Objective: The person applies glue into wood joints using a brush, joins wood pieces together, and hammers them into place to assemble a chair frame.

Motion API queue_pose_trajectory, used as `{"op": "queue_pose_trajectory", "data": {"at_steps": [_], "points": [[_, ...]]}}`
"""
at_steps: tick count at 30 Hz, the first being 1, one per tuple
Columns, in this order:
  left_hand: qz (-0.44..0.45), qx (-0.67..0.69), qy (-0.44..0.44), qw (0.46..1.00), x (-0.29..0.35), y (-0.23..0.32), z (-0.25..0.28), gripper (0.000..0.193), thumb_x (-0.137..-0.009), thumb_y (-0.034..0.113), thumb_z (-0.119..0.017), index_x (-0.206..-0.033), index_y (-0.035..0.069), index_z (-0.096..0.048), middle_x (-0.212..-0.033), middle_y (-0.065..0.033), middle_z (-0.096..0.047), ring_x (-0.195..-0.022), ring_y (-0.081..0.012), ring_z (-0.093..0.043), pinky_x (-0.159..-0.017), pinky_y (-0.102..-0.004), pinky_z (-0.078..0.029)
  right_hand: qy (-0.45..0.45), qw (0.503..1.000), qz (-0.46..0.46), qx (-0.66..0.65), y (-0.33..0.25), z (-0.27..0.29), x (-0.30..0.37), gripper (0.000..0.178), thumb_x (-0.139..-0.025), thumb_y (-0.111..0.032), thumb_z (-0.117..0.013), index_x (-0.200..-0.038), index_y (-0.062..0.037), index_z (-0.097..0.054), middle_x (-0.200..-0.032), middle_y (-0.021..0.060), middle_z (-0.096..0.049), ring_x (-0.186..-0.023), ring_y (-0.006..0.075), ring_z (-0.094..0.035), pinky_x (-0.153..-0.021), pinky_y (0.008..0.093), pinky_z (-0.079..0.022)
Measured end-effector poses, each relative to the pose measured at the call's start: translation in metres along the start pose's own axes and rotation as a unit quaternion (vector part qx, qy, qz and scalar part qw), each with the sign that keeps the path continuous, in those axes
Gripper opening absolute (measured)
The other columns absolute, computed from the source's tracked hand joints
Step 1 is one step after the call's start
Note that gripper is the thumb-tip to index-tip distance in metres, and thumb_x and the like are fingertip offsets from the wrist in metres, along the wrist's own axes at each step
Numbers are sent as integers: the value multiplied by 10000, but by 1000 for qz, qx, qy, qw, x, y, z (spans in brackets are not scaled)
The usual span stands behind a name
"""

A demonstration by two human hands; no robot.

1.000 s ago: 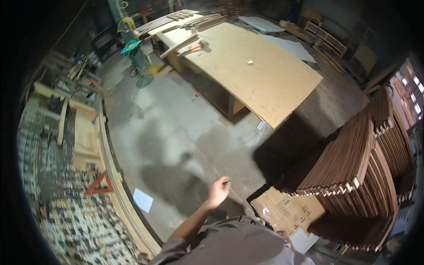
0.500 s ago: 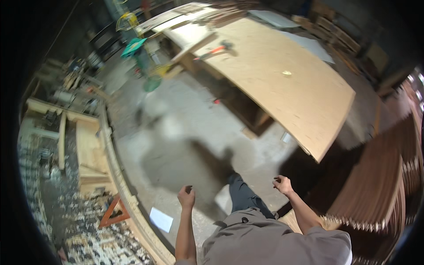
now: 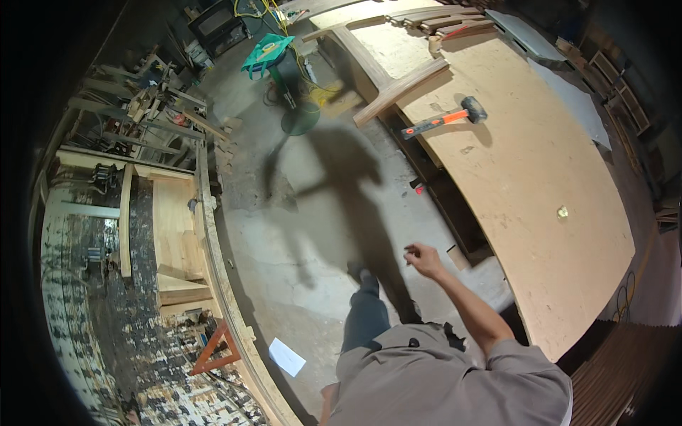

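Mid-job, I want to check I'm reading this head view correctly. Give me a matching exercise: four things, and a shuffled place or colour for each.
Things
1. Rubber mallet
2. Triangular frame
3. Sheet of paper
4. Right hand

Places and colours
A. White, lying on the concrete floor
B. Held out above the floor, near the long edge of the plywood tabletop
C. Black head, orange-and-black handle
D. Reddish-orange, at the workbench on the left

Right pairs: 1-C, 2-D, 3-A, 4-B
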State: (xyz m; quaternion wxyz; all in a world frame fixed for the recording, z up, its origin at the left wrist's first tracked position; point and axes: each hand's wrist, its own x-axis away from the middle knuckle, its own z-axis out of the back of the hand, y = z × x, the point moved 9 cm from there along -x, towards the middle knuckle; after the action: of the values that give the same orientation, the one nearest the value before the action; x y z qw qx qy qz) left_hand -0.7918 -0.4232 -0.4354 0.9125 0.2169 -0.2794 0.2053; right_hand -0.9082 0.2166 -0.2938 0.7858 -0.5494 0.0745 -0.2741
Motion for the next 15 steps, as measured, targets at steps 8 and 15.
{"op": "queue_pose_trajectory", "data": {"at_steps": [8,15], "points": [[-57,-26,-118,991,-184,205,8,251,-840,156,-562,-979,-43,-629,-912,-180,-665,-816,-283,-637,-666,-412,-505,130,991,-12,-28,-67,51,-221,244,-834,-111,-668,-1024,40,-648,-833,108,-702,-687,141,-679,-621,281,-536],[-152,-23,-46,987,-425,580,165,291,-769,118,-620,-1006,-48,-656,-919,-168,-687,-794,-236,-662,-730,-366,-519,285,951,-84,86,-99,115,-357,388,-798,-230,-721,-1107,-18,-620,-999,165,-686,-903,261,-682,-792,357,-538]]}}
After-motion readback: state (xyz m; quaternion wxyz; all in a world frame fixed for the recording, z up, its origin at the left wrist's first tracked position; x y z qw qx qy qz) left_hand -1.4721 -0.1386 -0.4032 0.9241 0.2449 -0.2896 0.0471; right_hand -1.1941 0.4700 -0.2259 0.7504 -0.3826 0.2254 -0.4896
